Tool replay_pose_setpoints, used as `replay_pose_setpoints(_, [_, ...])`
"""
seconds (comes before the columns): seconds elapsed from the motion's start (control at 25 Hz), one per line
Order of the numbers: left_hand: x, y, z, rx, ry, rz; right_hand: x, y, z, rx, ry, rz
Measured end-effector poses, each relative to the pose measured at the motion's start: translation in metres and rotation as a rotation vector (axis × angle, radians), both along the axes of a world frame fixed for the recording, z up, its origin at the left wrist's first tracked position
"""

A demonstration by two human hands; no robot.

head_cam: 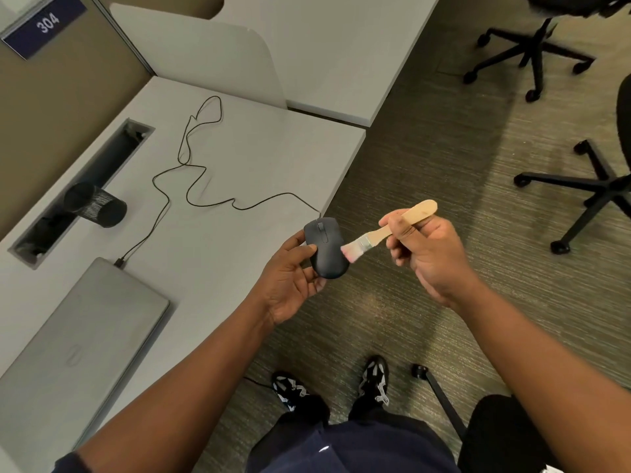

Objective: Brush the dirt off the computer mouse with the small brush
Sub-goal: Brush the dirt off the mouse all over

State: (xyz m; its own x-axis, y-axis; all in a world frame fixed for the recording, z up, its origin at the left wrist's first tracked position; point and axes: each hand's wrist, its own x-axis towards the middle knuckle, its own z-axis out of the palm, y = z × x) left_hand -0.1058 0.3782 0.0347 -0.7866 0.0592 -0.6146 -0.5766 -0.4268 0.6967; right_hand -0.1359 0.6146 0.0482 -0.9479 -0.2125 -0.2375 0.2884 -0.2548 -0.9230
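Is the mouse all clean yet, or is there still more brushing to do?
Not finished yet. Done: the mouse is picked up off the desk in the left hand, and the right hand has the brush. Happening now: the bristles touch the mouse's right side. Left: probably the rest of the mouse. Any dirt is too small to see, so I can't tell how clean it is.

Desk [246,186] with laptop [78,339], cup [95,204], cable [191,172].

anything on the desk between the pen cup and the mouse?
Head view: only the mouse's black cable snakes across the white desk between the mesh pen cup and the mouse, which the left hand holds off the desk's edge.
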Motion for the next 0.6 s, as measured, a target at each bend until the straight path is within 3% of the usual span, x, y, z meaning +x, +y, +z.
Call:
replay_pose_setpoints(0.16, [0.003, -0.001, 0.001, 0.018, 0.029, -0.076, 0.0, -0.002, -0.004, -0.047, -0.081, 0.143])
replay_pose_setpoints(0.6, [0.007, -0.003, -0.008, -0.01, 0.066, -0.194, -0.008, -0.006, -0.008, -0.021, -0.019, 0.002])
